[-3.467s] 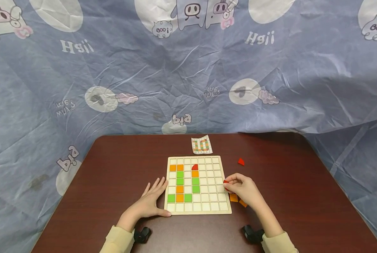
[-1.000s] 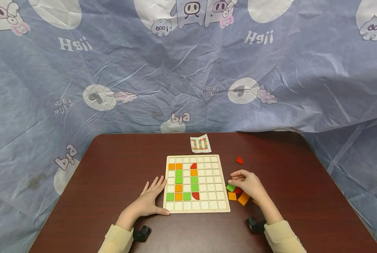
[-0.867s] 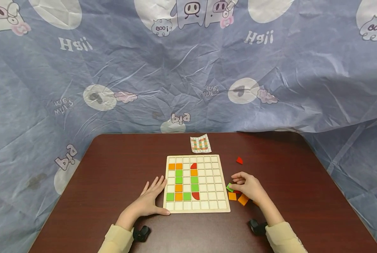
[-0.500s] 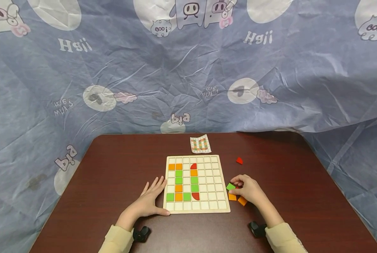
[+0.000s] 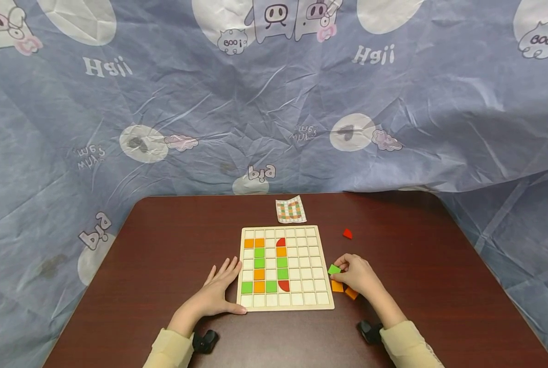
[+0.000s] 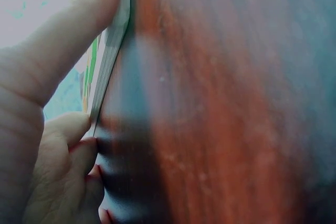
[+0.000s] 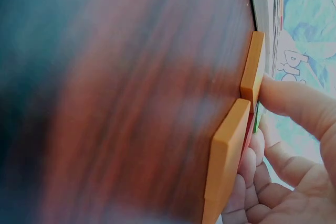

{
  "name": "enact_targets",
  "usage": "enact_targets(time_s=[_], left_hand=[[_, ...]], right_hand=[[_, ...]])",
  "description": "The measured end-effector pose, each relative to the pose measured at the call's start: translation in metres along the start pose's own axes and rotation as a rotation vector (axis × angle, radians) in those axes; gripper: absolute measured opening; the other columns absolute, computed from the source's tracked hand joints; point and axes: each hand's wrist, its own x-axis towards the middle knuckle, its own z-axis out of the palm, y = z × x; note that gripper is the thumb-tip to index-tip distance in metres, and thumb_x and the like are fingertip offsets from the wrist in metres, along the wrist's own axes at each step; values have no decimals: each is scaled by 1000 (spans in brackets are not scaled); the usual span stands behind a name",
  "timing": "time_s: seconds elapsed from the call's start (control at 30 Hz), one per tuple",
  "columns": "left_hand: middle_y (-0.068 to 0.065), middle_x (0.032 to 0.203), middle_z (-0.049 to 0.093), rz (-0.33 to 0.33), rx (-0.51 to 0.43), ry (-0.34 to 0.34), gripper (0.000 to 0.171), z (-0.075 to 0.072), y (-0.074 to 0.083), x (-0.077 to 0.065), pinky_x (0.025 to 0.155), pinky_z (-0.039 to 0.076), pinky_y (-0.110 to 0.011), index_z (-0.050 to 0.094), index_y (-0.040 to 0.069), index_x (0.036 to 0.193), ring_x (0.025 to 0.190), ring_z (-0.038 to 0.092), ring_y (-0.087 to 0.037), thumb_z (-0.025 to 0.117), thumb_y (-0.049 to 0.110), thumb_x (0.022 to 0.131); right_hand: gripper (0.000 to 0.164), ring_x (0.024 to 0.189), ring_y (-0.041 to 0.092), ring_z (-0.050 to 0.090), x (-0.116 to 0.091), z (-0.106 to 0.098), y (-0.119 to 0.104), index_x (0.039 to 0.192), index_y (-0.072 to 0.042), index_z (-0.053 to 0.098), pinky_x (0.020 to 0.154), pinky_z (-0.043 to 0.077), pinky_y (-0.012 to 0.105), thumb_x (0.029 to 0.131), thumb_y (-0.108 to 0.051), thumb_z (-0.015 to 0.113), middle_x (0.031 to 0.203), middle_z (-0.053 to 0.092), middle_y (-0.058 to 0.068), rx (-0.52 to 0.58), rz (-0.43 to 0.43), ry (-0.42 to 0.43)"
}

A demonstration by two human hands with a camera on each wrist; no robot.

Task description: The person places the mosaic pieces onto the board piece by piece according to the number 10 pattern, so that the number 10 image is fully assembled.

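In the head view, a pale gridded board (image 5: 303, 261) lies on the table, with several orange, green and red pieces set in its cells. My left hand (image 5: 213, 295) rests spread at the board's left edge, its thumb at the near left corner. Just off the right edge, my right hand (image 5: 358, 275) pinches a green square tile (image 5: 333, 269) between thumb and fingers. Below that hand lie orange tiles (image 5: 337, 286) on the table; the right wrist view shows thick orange tiles (image 7: 229, 142) close to the fingers and a red piece (image 7: 247, 136) partly hidden behind them.
A small printed card (image 5: 291, 210) with a coloured grid pattern sits behind the board. One red quarter-round piece (image 5: 347, 233) lies on the dark wooden table (image 5: 186, 225), right of the board. A printed blue cloth (image 5: 274, 97) hangs behind the table.
A red quarter-round piece that my right hand held is now in the board's lower cell. My right hand went back to the loose tiles and took hold of a green one. The left hand stays put.
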Motion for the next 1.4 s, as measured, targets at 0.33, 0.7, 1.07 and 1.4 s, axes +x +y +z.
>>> enact_targets(time_s=[0.33,0.7,1.07,1.4], left_hand=[[-13,166,8,5,-6,3,118,0,0,-1,121,-3,-60,17,9,158,154,2,-35,86,47,71],[-15,165,10,5,-10,16,119,-1,2,-2,121,-2,-61,18,6,158,154,4,-36,87,46,70],[-15,166,11,5,-9,14,118,-1,1,-2,121,-2,-61,18,7,158,154,4,-36,87,46,70],[-16,165,10,6,-7,12,119,-2,4,-1,120,-2,-62,18,5,158,154,4,-37,88,45,69]], right_hand=[[25,71,15,53,1,-1,1,91,-4,67,61,44,26,78,-17,83,82,60,4,13,31,2],[16,77,16,65,-1,-4,-2,97,-4,70,64,52,28,89,-18,73,89,73,6,139,2,40],[22,75,15,61,-5,12,-27,104,-6,67,63,48,24,87,-16,76,85,73,6,365,-47,16],[16,69,11,59,-11,41,-44,95,-10,69,61,46,22,83,-14,79,78,69,-2,363,-82,-59]])
